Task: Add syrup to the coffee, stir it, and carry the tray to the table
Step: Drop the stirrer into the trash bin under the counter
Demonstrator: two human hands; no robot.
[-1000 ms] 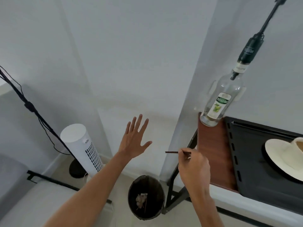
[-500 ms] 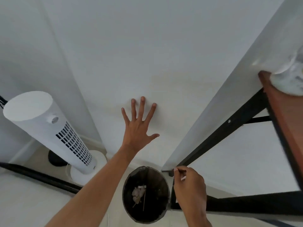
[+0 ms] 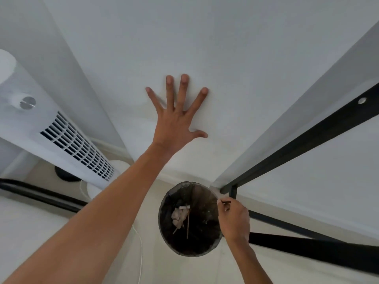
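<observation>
While the left hand (image 3: 176, 124) presses flat against the white wall (image 3: 225, 48), its fingers (image 3: 183, 89) are spread wide and hold nothing. Lower down, the right hand (image 3: 234, 219) is curled closed, thumb and forefinger pinching a thin dark stir stick (image 3: 225, 202) whose short visible end pokes out just past the fingertips. That stick sits right at the rim of a round black waste bin (image 3: 170, 236), which stands on the floor directly below and left of the pinching fingers; crumpled paper (image 3: 178, 216) and a pale wooden stick (image 3: 187, 224) lie inside. A black metal frame (image 3: 307, 140) runs to the right of those fingers, and a white tower fan (image 3: 61, 136) stands well left of the spread ones.
</observation>
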